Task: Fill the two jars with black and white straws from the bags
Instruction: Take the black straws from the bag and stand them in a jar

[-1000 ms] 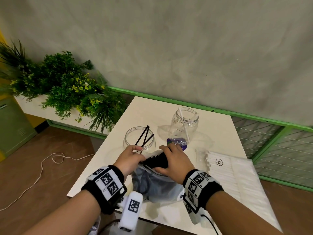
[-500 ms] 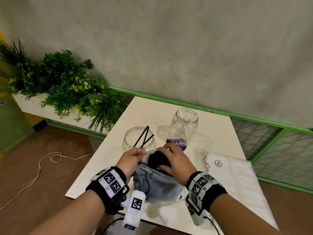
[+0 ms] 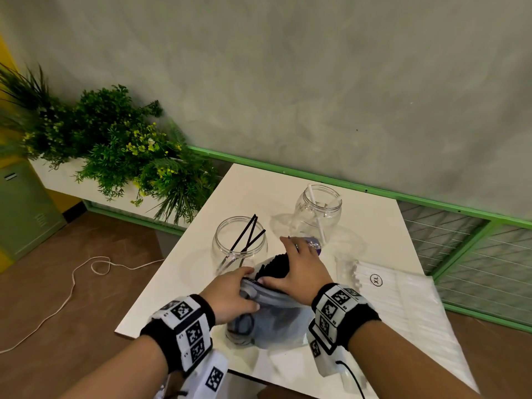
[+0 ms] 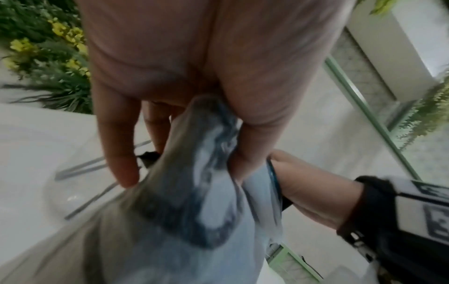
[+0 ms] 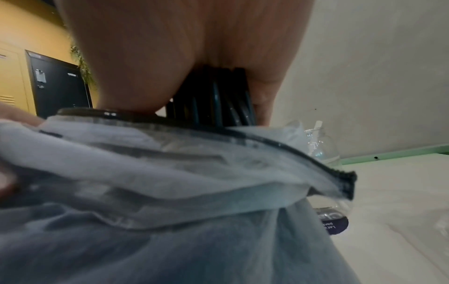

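Bracing the zip bag (image 3: 276, 321) at its mouth, the left hand (image 3: 230, 295) is clamped on the plastic so a bundle of black straws (image 3: 273, 264), gripped by the right hand (image 3: 299, 269), can be drawn toward the near jar (image 3: 240, 246)

Left hand (image 3: 230, 295) pinches, right hand (image 3: 299, 272) grips, wrists close.

Two jars stand mid-table (image 3: 184, 272): left jar (image 3: 240, 249) with straws (image 3: 247, 236) inside, right jar (image 3: 318, 214) behind it, one straw (image 3: 316, 217) inside. Zip bag (image 3: 276, 321) lies nearer the front edge, before the jars. Straw pack (image 3: 403, 306) lies right of the bag. Planter (image 3: 115, 148) stands left, off the table.
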Tool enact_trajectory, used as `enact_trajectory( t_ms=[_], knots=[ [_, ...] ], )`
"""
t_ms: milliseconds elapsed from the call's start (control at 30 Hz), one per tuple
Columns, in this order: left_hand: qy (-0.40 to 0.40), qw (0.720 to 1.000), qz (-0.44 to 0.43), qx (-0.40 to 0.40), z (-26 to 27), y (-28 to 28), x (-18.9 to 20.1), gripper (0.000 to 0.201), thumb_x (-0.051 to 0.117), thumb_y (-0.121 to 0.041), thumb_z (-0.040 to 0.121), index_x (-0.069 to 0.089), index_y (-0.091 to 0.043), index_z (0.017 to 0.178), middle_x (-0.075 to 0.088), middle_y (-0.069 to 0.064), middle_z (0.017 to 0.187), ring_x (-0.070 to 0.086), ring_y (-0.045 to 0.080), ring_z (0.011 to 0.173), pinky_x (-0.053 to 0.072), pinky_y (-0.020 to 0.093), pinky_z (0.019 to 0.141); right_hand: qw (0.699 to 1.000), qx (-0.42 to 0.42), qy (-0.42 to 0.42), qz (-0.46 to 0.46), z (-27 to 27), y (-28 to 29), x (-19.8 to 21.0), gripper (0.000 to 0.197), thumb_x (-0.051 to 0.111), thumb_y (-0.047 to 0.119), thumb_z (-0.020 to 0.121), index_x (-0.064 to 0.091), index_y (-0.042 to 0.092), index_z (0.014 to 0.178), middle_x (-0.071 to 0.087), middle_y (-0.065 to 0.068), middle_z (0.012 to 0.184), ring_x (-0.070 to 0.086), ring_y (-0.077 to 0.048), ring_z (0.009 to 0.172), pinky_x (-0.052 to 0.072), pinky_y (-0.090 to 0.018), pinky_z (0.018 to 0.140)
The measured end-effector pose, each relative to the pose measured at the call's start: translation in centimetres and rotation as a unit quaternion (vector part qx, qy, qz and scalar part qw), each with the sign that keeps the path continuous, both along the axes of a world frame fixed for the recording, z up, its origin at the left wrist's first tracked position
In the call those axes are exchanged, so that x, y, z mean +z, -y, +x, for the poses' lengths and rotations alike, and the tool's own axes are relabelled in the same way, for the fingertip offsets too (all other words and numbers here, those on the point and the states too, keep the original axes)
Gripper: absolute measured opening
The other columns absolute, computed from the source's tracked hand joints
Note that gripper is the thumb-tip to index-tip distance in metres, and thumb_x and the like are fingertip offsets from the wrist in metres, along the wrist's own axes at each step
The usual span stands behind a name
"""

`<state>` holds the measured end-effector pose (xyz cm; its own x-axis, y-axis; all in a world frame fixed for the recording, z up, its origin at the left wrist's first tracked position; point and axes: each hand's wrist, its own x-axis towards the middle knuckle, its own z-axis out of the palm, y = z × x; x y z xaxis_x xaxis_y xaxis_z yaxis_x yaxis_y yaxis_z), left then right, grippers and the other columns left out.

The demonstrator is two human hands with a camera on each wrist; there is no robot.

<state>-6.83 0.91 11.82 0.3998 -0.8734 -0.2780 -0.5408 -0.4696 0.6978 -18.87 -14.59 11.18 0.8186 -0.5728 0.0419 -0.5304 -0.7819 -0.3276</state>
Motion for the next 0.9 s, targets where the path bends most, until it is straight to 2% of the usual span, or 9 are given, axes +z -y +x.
enact_trajectory(
  t_ms=[133, 200, 300, 400, 500, 633, 767, 833, 900],
  knots=[
    [0.002, 0.995, -0.077, 0.064, 0.0, 0.0, -1.2, 0.053, 0.067, -0.012, 0.078, 0.052, -0.019, 0.129, 0.062, 0.001, 0.119, 0.056, 0.016, 0.112, 0.039, 0.015, 0.086, 0.996, 0.061, 0.061, 0.017, 0.2, -0.3, -0.1, 0.072, 0.074, 0.051, 0.071, 0.052, 0.016, 0.13, 0.052, -0.006, 0.12, 0.048, -0.027, 0.113, 0.042, -0.036, 0.098],
    [0.009, 0.99, -0.115, 0.083, 0.1, 0.1, -1.0, 0.048, 0.063, -0.005, 0.077, 0.058, -0.02, 0.123, 0.065, 0.0, 0.114, 0.058, 0.014, 0.107, 0.041, 0.015, 0.086, 0.987, 0.113, 0.115, 0.013, 0.2, -0.5, -0.2, 0.06, 0.078, 0.038, 0.071, 0.058, 0.014, 0.123, 0.055, -0.008, 0.112, 0.052, -0.028, 0.104, 0.046, -0.039, 0.091],
    [0.017, 0.979, -0.173, 0.106, 0.3, 0.5, -0.5, 0.046, 0.061, 0.0, 0.075, 0.062, -0.024, 0.114, 0.067, -0.006, 0.101, 0.061, 0.009, 0.095, 0.041, 0.007, 0.077, 0.975, 0.145, 0.17, -0.014, 0.3, -0.3, 0.2, 0.055, 0.077, 0.028, 0.072, 0.059, 0.012, 0.122, 0.056, -0.01, 0.111, 0.052, -0.029, 0.099, 0.042, -0.032, 0.089],
    [0.016, 0.976, -0.181, 0.118, 0.5, 0.9, -0.7, 0.038, 0.063, -0.002, 0.076, 0.058, -0.028, 0.104, 0.065, -0.007, 0.093, 0.061, 0.011, 0.086, 0.039, 0.005, 0.067, 0.98, 0.138, 0.135, -0.044, 0.2, 0.1, 0.7, 0.065, 0.077, 0.031, 0.074, 0.051, 0.015, 0.132, 0.049, -0.009, 0.125, 0.046, -0.029, 0.111, 0.035, -0.03, 0.096],
    [0.015, 0.979, -0.165, 0.119, 0.4, 1.2, -1.6, 0.028, 0.064, -0.004, 0.077, 0.052, -0.024, 0.092, 0.063, -0.007, 0.085, 0.061, 0.015, 0.079, 0.038, 0.007, 0.06, 0.989, 0.124, 0.052, -0.054, 0.5, 0.2, 0.3, 0.077, 0.072, 0.044, 0.076, 0.04, 0.019, 0.142, 0.043, -0.008, 0.138, 0.037, -0.029, 0.124, 0.032, -0.037, 0.108],
    [0.004, 0.97, -0.195, 0.143, 0.8, 1.5, -2.2, 0.027, 0.066, -0.006, 0.078, 0.047, -0.023, 0.087, 0.061, -0.006, 0.078, 0.057, 0.011, 0.069, 0.039, 0.011, 0.057, 0.989, 0.11, 0.053, -0.08, 1.1, 0.2, -0.2, 0.059, 0.061, 0.056, 0.077, 0.059, 0.021, 0.124, 0.06, -0.004, 0.114, 0.046, -0.029, 0.11, 0.042, -0.041, 0.097],
    [-0.055, 0.969, -0.207, 0.127, 1.7, 0.7, -2.4, 0.037, 0.067, -0.003, 0.077, 0.044, -0.022, 0.099, 0.057, -0.001, 0.096, 0.057, 0.01, 0.077, 0.041, 0.009, 0.064, 0.991, 0.07, 0.084, -0.08, 1.3, 0.5, -0.6, 0.058, 0.042, 0.065, 0.078, 0.069, 0.019, 0.103, 0.062, -0.003, 0.095, 0.05, -0.028, 0.101, 0.044, -0.04, 0.09],
    [-0.123, 0.966, -0.212, 0.083, 2.0, -0.1, -2.1, 0.043, 0.071, -0.013, 0.073, 0.044, -0.026, 0.103, 0.056, 0.003, 0.105, 0.06, 0.014, 0.088, 0.046, 0.015, 0.076, 0.992, 0.078, 0.07, -0.067, 1.4, 0.9, -0.4, 0.053, 0.047, 0.059, 0.083, 0.068, 0.017, 0.105, 0.061, -0.005, 0.098, 0.048, -0.028, 0.102, 0.042, -0.037, 0.091],
    [-0.144, 0.967, -0.204, 0.054, 2.3, -0.7, -1.6, 0.044, 0.071, -0.027, 0.068, 0.048, -0.029, 0.105, 0.054, -0.001, 0.111, 0.058, 0.011, 0.101, 0.045, 0.016, 0.084, 0.994, 0.082, 0.051, -0.058, 1.4, 1.2, -0.2, 0.044, 0.058, 0.051, 0.085, 0.066, 0.015, 0.11, 0.061, -0.006, 0.102, 0.047, -0.028, 0.104, 0.041, -0.037, 0.092]
  ],
)
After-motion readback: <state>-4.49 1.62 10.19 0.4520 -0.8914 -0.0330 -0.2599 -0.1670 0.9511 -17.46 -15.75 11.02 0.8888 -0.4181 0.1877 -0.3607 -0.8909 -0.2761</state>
